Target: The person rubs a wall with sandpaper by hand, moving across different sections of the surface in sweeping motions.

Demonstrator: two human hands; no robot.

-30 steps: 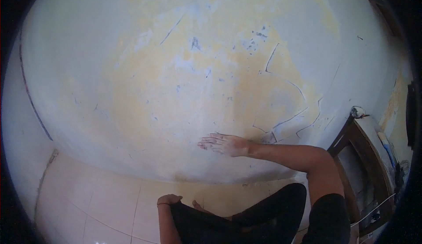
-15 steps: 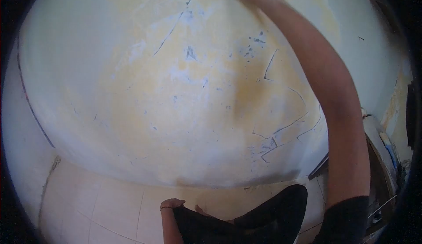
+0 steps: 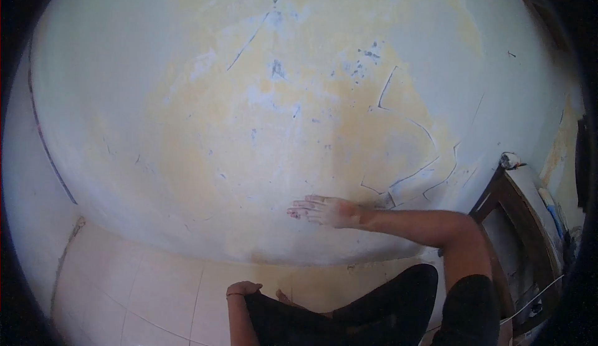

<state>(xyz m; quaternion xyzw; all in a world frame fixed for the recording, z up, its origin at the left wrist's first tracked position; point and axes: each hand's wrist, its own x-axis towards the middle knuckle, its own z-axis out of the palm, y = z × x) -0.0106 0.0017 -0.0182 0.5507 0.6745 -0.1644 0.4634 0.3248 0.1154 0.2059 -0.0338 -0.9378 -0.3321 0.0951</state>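
A patchy pale wall (image 3: 212,115), yellowish in places with dark cracks and chipped spots, fills most of the view. Low in front of it is my right hand (image 3: 321,211), its fingers stretched out to the left and nothing held in them. Whitish dust marks the fingers; whether they touch the wall is hard to tell. My left hand (image 3: 244,288) rests on my dark-clothed knee at the bottom, its fingers bent over the knee and partly hidden.
Pale floor tiles (image 3: 159,290) meet the wall's foot. At the right stands a dark wooden piece of furniture (image 3: 526,227), with a whitish roundish object (image 3: 509,160) at its top corner and a blue-handled tool (image 3: 551,209) beside it.
My right hand has come down from the top edge of the view to the lower part of the wall, the arm now bent. My left hand has stayed on the knee.
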